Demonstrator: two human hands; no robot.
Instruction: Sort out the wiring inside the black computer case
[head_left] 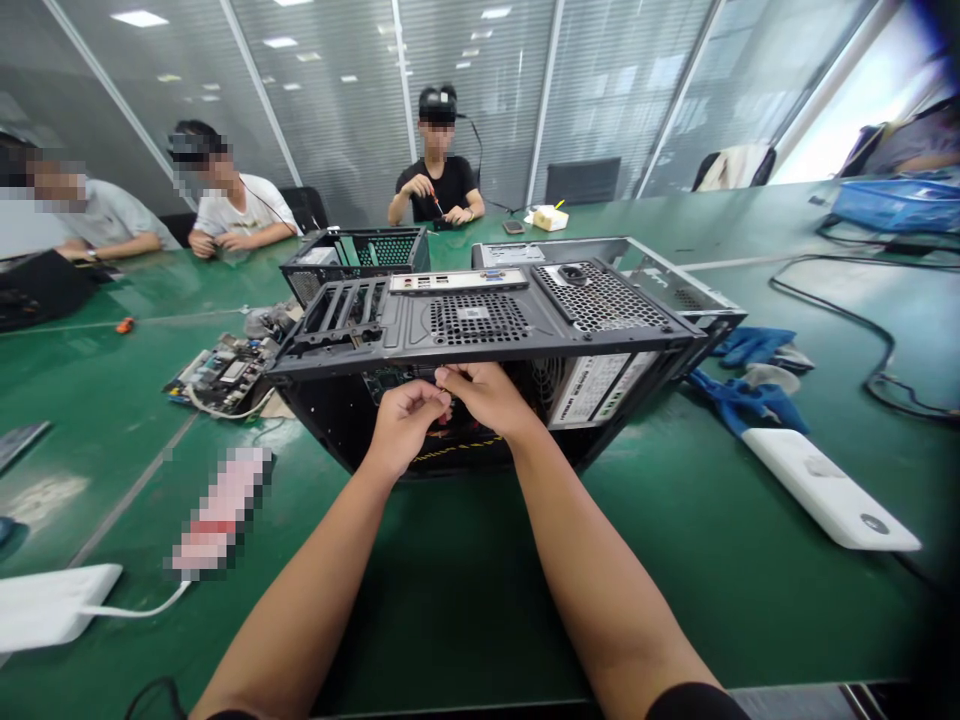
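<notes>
A black computer case (405, 340) lies in front of me, its vented rear panel facing up and its open side toward me. Both my hands reach into that open side, fingertips almost meeting. My left hand (409, 425) is closed in a pinch near some small reddish and yellow wires (448, 408); what it grips is too small to tell. Thumb and fingers of my right hand (484, 395) are also pinched together, their contents hidden. To the right of my hands sits a power supply with a white label (600, 390). Part of a circuit board (382, 382) shows behind my left hand.
Loose circuit boards (232, 370) lie left of the case. More metal cases (360, 250) stand behind it. Blue gloves (757, 390), a white power bank (829, 490) and a black cable (885, 350) lie right. Across the green table, a person (435, 175) holds a screwdriver.
</notes>
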